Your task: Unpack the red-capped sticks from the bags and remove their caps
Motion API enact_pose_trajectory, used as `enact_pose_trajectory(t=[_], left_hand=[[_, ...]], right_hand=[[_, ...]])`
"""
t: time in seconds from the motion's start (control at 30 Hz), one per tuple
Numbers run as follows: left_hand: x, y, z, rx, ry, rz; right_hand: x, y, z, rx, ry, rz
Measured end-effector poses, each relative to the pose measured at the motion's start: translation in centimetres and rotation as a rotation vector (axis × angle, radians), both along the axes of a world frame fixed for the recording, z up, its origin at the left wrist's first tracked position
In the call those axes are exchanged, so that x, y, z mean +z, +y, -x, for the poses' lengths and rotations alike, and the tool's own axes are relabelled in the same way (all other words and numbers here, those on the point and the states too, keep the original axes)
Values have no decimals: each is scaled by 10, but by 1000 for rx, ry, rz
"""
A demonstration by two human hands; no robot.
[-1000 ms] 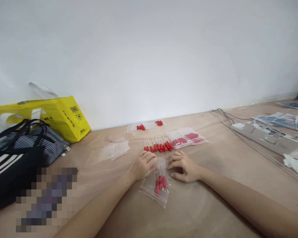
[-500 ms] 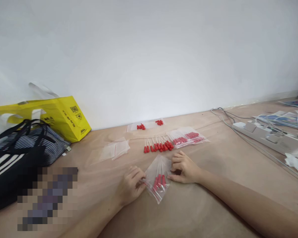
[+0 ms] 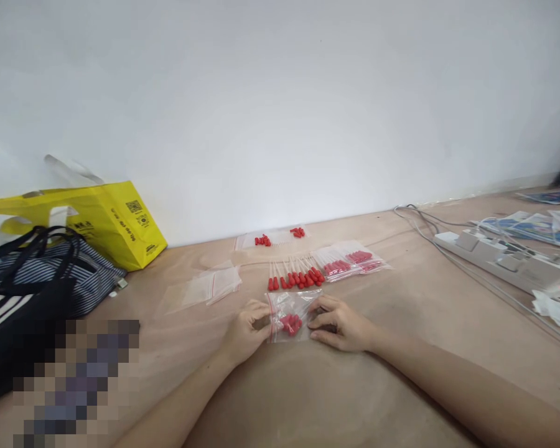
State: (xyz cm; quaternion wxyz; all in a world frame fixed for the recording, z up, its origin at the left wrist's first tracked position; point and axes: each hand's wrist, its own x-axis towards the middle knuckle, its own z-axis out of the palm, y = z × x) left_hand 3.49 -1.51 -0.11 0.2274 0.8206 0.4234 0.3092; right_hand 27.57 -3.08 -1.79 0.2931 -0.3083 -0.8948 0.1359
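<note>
On wooden surface (image 3: 336,398): left hand (image 3: 247,330), right hand (image 3: 343,325) pinch zip bag (image 3: 292,316) at 9 and 3 o'clock, seemingly stretching it flat.

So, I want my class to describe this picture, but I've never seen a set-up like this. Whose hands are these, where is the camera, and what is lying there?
There is no machine here. A person works with bare hands, and one camera worn on the head looks forward and down, so both arms enter from the bottom edge. The left hand and the right hand pinch the two side edges of a small clear zip bag with red-capped pieces bunched inside. Just beyond it on the tan surface lie a row of loose red-capped sticks, with filled bags to their right and empty bags to their left. A yellow bag and a striped bag sit far left by the white wall. A power strip with cables lies far right.
</note>
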Motion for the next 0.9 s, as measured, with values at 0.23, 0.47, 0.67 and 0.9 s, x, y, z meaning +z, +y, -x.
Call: enact_pose_trajectory(t=[0.23,0.47,0.67,0.9], left_hand=[[11,-2,-14,-213,178,-11],[10,0,-20,-240,275,-146],[10,2,-13,-211,274,-192],[3,2,-21,-61,180,-145]], right_hand=[[2,-3,2,-31,-95,-20],[2,-1,1,-5,-114,12],[2,-1,1,6,-80,36],[2,0,2,-14,-75,61]])
